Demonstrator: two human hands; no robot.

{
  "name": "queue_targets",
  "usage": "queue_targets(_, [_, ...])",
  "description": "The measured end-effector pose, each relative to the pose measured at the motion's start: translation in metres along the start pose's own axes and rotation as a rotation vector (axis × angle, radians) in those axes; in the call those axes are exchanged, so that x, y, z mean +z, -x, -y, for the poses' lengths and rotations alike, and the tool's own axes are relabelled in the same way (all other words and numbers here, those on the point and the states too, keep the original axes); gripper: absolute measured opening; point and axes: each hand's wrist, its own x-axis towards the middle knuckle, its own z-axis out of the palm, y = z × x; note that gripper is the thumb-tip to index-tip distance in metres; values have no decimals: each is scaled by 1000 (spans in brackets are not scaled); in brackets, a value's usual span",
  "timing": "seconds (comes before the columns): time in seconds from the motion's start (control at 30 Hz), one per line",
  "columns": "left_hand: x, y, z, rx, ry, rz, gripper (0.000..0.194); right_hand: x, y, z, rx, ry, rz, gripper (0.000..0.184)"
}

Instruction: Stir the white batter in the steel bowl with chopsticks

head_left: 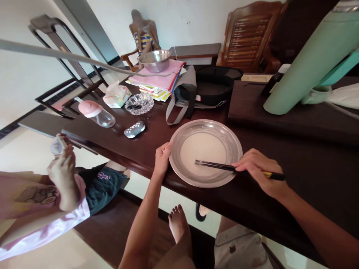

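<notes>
A round metal basin (206, 124) stands close to the table's near edge with a pale, milky liquid (206, 146) in its bottom. On its left side my left hand (162, 158) is closed on the rim, thumb along the edge. My right hand (265, 172) grips a pair of dark chopsticks (217, 165) with gold-coloured bands toward their back ends. They cross the basin's right rim, and their tips, whitish with the liquid, lie close together at the liquid's surface near the middle of the basin.
Behind the basin are a grey-black bag (207, 93), a glass ashtray (139, 103), a grey controller-shaped object (135, 129) and a pink-lidded bottle (97, 113). A tall green flask (308, 63) rises at right. Someone seated at left holds a phone (61, 142); another person sits at the back.
</notes>
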Motion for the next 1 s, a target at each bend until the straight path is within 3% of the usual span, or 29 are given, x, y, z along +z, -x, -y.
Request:
queue_targets(0.07, [0, 0, 0, -1, 2, -11, 55, 1, 0, 1, -3, 70, 14, 20])
queue_targets(0.2, [0, 1, 0, -15, 12, -7, 54, -1, 2, -2, 103, 5, -161, 28])
queue_targets(0.27, [0, 1, 0, -20, 9, 0, 54, -1, 3, -2, 93, -50, -109, 30])
queue_targets(0.37, [0, 1, 1, -21, 10, -6, 53, -1, 1, -1, 60, 56, -20, 23])
queue_targets(0.53, [0, 1, 0, 0, -1, 6, 52, -3, 1, -1, 91, 16, -151, 28])
queue_targets(0.67, [0, 1, -1, -5, 6, -10, 53, -2, 0, 1, 11, 57, -8, 24])
queue_targets(0.83, [1, 2, -2, -20, 14, -18, 52, -3, 0, 0, 37, 82, -124, 26])
queue_targets(1.0, [0, 1, 0, -11, 10, -11, 54, -3, -1, 1, -20, 82, -2, 23])
